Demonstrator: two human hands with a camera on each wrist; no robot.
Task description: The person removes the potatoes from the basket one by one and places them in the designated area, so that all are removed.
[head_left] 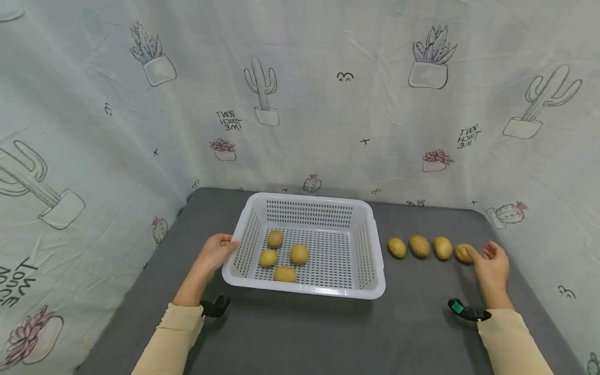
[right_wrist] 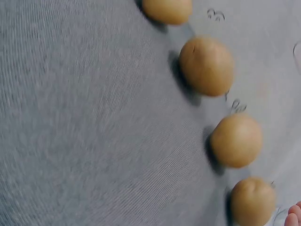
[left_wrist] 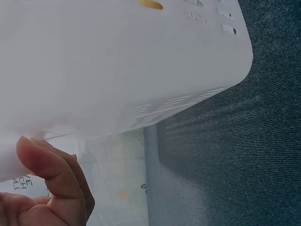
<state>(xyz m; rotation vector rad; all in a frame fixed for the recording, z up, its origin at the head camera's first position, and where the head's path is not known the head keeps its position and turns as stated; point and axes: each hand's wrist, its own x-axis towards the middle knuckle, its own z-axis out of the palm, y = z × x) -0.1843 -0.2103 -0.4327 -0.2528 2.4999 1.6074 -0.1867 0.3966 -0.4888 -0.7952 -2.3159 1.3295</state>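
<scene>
sleeved left grip holds basket of potatoes.

Head view high, wrist views close

Layout of basket, potatoes and hands on worktop.
On worktop, toward rear edge: basket, with curtain behind worktop and along its left and right sides. In left half of basket: rear potato; ahead of it, left potato and right potato side by side; front potato just behind front wall. On worktop, right of basket, in one row from left to right: first potato, second potato, third potato, fourth potato, near one another but apart. At left rim of basket: left hand. Just right of fourth potato: right hand.
</scene>
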